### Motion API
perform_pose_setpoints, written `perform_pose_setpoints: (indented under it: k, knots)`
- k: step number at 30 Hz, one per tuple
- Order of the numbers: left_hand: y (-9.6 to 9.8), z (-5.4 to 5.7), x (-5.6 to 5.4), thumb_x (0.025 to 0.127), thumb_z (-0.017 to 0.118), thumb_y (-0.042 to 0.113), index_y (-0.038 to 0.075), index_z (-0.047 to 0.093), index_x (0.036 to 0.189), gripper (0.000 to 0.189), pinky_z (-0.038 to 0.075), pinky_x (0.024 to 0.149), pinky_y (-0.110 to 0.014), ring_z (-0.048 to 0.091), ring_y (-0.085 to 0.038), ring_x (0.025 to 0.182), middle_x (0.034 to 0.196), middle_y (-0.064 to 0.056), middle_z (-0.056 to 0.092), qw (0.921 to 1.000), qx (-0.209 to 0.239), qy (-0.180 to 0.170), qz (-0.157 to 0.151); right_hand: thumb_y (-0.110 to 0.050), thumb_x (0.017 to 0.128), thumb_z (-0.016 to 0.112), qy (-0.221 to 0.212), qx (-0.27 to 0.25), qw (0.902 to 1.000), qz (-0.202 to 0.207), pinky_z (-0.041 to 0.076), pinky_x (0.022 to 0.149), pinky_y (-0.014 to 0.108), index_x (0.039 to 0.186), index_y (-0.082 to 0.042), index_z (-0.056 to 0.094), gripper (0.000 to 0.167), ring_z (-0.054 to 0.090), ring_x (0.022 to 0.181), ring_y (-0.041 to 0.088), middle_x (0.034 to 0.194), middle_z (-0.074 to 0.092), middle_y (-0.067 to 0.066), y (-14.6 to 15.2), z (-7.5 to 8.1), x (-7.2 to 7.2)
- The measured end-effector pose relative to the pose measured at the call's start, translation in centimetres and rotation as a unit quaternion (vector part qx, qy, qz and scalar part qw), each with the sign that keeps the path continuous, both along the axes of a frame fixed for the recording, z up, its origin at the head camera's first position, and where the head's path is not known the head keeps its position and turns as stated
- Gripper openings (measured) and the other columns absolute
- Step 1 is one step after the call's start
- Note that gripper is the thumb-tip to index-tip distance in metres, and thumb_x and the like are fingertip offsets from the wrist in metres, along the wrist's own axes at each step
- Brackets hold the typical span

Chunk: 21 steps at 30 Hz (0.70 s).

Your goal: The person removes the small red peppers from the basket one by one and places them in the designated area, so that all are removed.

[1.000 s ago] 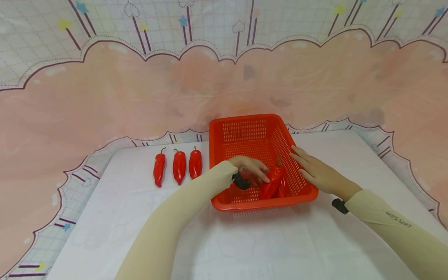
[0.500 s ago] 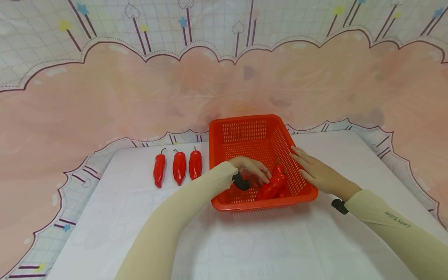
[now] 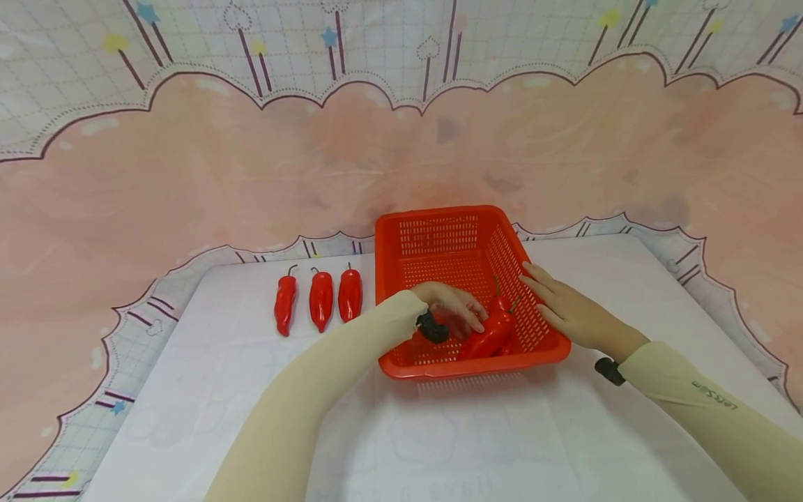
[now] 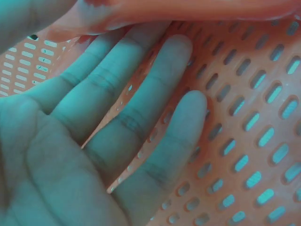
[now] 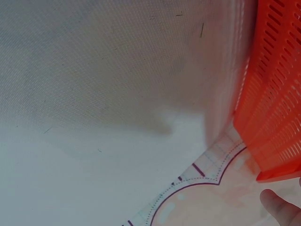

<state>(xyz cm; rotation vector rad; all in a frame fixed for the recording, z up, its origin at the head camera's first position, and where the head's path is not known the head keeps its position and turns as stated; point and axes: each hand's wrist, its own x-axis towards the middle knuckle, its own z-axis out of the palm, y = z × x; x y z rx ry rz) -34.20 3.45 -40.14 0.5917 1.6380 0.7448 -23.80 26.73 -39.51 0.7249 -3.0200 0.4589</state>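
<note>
Inside the red perforated basket (image 3: 433, 215), my left hand (image 3: 461, 307) reaches down, its fingertips against a glossy red chili pepper (image 3: 489, 338). That pepper lies slanted near the front right corner, over at least one other red pepper (image 3: 500, 304). In the left wrist view the left fingers (image 4: 136, 117) are extended and spread. There the pepper (image 4: 197, 9) crosses the top, hiding the upper fingertips, with the thumb near its left end. My right hand (image 3: 567, 310) rests straight-fingered along the basket's right rim. Only a fingertip (image 5: 277, 205) of it shows in the right wrist view.
To the basket's left, three red peppers (image 3: 321, 300) lie in a row on the white tabletop (image 3: 207, 376), stems pointing away. A pink and white patterned cloth (image 3: 282, 167) rises behind the table. A black band (image 3: 433, 326) sits on the left wrist.
In the basket, the top pepper has turned, its stem swinging to the right, and now lies slanted. The left hand has shifted only slightly. The right hand stays on the rim.
</note>
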Motion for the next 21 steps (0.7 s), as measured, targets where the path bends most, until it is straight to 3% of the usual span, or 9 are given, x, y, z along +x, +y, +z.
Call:
perform_pose_setpoints:
  k: [6, 14, 21]
  knots:
    - [0.1, -0.06, 0.18, 0.097, 0.047, 0.01, 0.0, 0.042, 0.138, 0.042, 0.05, 0.097, -0.036, 0.061, -0.009, 0.083, 0.106, -0.003, 0.06, 0.9999, -0.007, -0.002, -0.009, -0.026, 0.098, 0.042, 0.0, -0.001, 1.0, 0.002, 0.027, 0.11, 0.06, 0.149, -0.007, 0.024, 0.058, 0.02, 0.142, 0.039, 0.159, 0.011, 0.011, -0.03, 0.03, -0.03]
    - [0.24, -0.18, 0.19, 0.097, 0.048, 0.011, 0.001, 0.045, 0.135, 0.039, 0.052, 0.092, -0.032, 0.061, -0.009, 0.083, 0.104, -0.001, 0.06, 0.9999, -0.013, -0.009, 0.002, -0.027, 0.098, 0.043, 0.0, 0.003, 1.0, 0.0, 0.028, 0.109, 0.06, 0.149, -0.007, 0.023, 0.058, 0.021, 0.141, 0.04, 0.159, 0.011, 0.012, 0.02, -0.05, 0.02]
    - [0.13, -0.02, 0.21, 0.098, 0.046, 0.011, 0.0, 0.042, 0.136, 0.04, 0.053, 0.085, -0.028, 0.06, -0.008, 0.081, 0.096, 0.001, 0.061, 0.9999, -0.006, -0.014, -0.007, -0.026, 0.097, 0.043, 0.001, 0.003, 1.0, -0.001, 0.028, 0.109, 0.06, 0.149, -0.007, 0.023, 0.058, 0.021, 0.141, 0.04, 0.159, 0.011, 0.012, 0.01, 0.01, 0.0]
